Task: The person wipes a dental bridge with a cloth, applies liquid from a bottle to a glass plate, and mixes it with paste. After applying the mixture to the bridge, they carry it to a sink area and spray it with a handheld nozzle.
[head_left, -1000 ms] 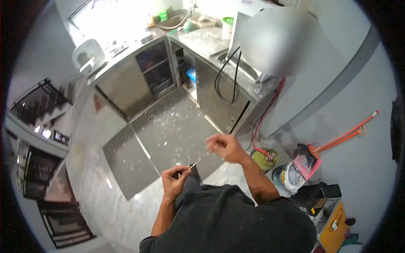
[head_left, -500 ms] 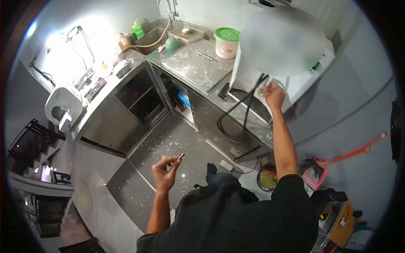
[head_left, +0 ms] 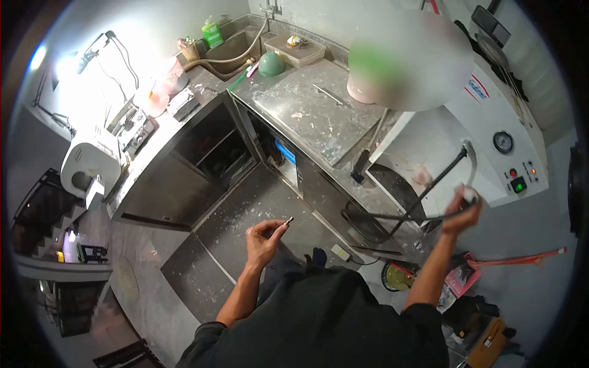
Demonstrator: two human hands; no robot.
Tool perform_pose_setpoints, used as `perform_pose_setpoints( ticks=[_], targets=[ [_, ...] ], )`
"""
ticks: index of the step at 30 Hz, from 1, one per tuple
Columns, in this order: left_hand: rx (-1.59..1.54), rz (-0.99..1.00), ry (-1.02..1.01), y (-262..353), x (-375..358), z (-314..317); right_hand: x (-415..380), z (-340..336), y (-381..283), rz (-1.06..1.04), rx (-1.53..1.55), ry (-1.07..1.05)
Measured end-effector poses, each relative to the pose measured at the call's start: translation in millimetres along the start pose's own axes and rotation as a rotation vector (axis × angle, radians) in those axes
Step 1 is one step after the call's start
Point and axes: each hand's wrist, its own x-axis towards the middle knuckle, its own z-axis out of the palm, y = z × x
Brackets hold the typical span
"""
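Observation:
My left hand (head_left: 264, 243) is closed in a pinch in front of my body, above the floor. Between its thumb and fingertips is a small, shiny metal piece (head_left: 289, 221), too small to name. My right hand (head_left: 463, 214) is wrapped round the end of a black hose (head_left: 423, 217), where a pale, rounded tip shows. The hose loops over the counter edge; another black length runs up to a fitting on a white machine (head_left: 488, 165), which has a pressure gauge (head_left: 503, 141) and a lit green switch (head_left: 519, 184).
A stone-topped counter (head_left: 307, 116) carries a green bowl (head_left: 271, 64), a clear tray (head_left: 300, 49) and a tub partly blurred out. A sink (head_left: 236, 52) fills the corner. A pink dustpan (head_left: 461, 276) stands low at right. Open cabinets lie below the counters.
My right hand has moved right and down, away from the counter, drawing the hose end with it. My left hand has shifted slightly right, still pinching the metal piece. The view has turned right.

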Motion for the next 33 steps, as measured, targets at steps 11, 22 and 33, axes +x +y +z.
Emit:
perform_pose_setpoints(
  ticks=[11,22,33],
  targets=[
    [-0.043,0.135,-0.114,10.5,212.8,-101.4,27.9,65.6,-254.4,-0.487,0.218,-0.205],
    [-0.095,0.196,0.102,15.9,300.6,-200.1,59.1,291.6,-377.2,-0.348,0.727,-0.225],
    [-0.122,0.189,0.324,4.8,262.2,-198.5,47.2,390.8,-395.0,-0.296,0.937,-0.319]
  ],
)
